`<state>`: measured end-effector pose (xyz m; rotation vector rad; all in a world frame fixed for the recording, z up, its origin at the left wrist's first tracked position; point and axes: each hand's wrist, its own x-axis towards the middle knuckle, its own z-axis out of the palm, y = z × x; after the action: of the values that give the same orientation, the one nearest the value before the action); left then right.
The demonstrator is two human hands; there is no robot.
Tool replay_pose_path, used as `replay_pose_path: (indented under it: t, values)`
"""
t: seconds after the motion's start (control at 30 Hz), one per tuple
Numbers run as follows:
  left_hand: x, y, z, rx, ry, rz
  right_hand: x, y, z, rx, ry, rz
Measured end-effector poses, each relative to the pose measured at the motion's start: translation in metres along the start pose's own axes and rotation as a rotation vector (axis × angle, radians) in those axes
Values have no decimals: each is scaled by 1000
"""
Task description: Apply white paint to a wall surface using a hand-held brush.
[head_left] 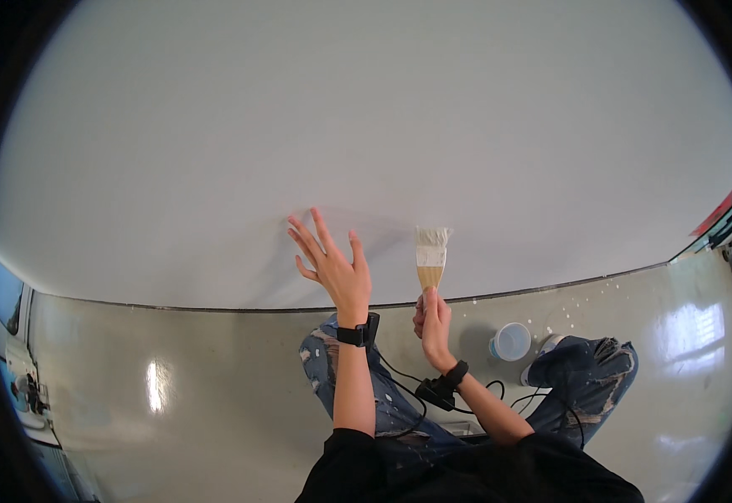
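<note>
My right hand (436, 325) is closed around the wooden handle of a flat paintbrush (431, 250), bristles pointing up. Its pale bristles reach up against or just in front of the white wall (467, 126); whether they touch I cannot tell. To the left, my left hand (332, 264) is open with the fingers spread, the fingertips at or close to the wall. It holds nothing. A small plastic cup (510, 342) with pale contents stands on the floor, right of my right hand.
White drips spot the glossy floor (215, 352) near the wall's dark base edge (299, 309). Black cables (420, 411) run from the wrist devices across my lap. My bent knees in torn jeans (592, 377) flank the middle. Objects line the far left and right edges.
</note>
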<state>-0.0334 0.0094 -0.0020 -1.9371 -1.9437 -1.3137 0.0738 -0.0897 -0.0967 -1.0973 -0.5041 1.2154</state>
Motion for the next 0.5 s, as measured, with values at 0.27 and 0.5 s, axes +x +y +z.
replay_pose_path:
  t: [0.27,0.5]
  values:
    - [0,1,2,-30,11,-16,21,-101,31,112,-271,-177]
    - [-1,-2,3,0,-16,-22,60,-86,25,15,-230,-181]
